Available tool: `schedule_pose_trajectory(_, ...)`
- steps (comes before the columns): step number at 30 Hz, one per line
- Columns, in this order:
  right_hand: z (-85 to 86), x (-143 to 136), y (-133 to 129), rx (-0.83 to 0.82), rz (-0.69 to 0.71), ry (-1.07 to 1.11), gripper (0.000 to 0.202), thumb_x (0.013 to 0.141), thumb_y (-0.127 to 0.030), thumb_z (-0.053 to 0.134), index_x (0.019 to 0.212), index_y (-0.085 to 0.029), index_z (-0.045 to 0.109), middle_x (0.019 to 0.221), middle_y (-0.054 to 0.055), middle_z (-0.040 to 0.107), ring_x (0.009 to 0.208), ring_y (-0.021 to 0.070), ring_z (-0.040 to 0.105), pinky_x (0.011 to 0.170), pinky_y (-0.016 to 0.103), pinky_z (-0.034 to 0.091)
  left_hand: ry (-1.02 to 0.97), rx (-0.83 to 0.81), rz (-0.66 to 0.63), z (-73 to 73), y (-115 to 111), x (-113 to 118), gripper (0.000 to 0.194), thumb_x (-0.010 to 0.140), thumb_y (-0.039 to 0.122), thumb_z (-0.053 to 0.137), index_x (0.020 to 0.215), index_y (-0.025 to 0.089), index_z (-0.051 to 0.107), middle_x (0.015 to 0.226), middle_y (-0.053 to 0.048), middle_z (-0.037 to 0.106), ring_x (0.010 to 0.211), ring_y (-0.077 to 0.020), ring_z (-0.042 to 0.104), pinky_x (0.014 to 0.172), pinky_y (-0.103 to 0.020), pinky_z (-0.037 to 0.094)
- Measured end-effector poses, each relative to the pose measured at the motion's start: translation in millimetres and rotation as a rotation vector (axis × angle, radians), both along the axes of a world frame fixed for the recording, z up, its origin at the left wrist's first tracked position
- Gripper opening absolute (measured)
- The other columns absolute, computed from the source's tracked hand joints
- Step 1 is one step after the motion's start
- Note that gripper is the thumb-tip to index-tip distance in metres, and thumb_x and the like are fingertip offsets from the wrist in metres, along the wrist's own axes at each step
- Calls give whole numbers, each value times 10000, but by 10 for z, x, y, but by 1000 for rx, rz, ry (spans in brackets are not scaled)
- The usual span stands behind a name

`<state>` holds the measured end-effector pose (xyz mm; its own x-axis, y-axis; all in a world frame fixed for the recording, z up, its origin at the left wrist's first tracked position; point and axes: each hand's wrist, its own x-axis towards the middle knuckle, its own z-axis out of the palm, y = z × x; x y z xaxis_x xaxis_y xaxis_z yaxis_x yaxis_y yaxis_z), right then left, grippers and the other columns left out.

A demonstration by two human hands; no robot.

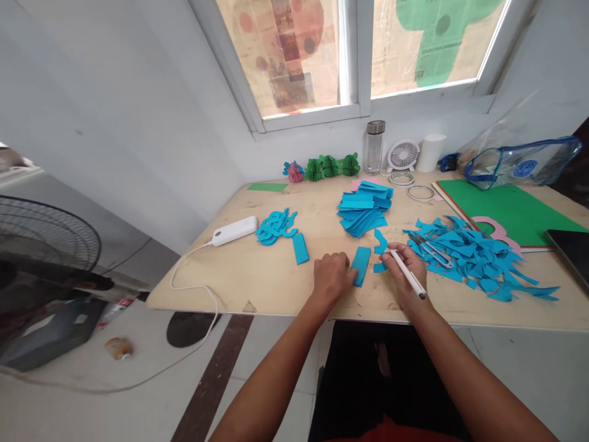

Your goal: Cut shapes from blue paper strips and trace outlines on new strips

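Note:
My left hand (332, 277) rests on the table with curled fingers, its fingertips at the left edge of a blue paper rectangle (362, 265). In my right hand (408, 275) is a white pen (408, 274), its dark end toward me. A curved blue paper piece (380, 242) lies by the right fingertips, with another bit of blue paper just below it. Another blue rectangle (300, 248) lies to the left, beside a pile of curved blue cutouts (275, 226). Behind my hands is a stack of blue paper strips (365, 209).
Blue scraps (490, 261) with a cutter (432, 250) spread at the right, near green sheets (519, 212). A white power bank (235, 231) with a cable is on the left. A glass bottle (374, 149), small fan (403, 156) and paper figures (329, 167) line the wall.

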<state>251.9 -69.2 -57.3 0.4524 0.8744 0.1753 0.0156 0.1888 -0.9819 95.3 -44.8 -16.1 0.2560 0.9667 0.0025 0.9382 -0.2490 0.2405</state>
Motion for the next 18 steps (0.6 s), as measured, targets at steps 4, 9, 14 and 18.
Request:
schedule_pose_trajectory(4,-25,8,4,-27,54,-70,311,703,-363,692,960,-204,618,695,0,644,673,185,630,614,294,492,-29,-2,2,-12,-64,31,150,806,316,643,824,176,694,880,-84,721,914,-271,632,785,-371,432)
schedule_pose_trajectory(9,-80,15,16,-63,112,-169,317,697,-361,696,966,-205,634,701,8,664,679,198,639,614,297,489,-97,-14,-50,-36,-195,35,194,862,307,598,741,199,703,846,-49,725,898,-236,631,792,-355,417)
schedule_pose_trajectory(14,-78,5,12,-84,105,-241,314,713,-375,660,974,-202,631,730,19,672,682,196,626,600,290,471,-155,-24,-97,-32,-296,-41,111,849,247,622,807,201,714,878,-28,726,890,-206,622,801,-341,413)
schedule_pose_trajectory(18,0,-13,57,-90,145,-266,322,705,-392,659,955,-191,631,679,0,638,605,169,579,552,271,436,-183,-28,-138,-37,-423,-42,103,850,232,624,858,220,726,897,-28,717,903,-209,612,832,-362,407)
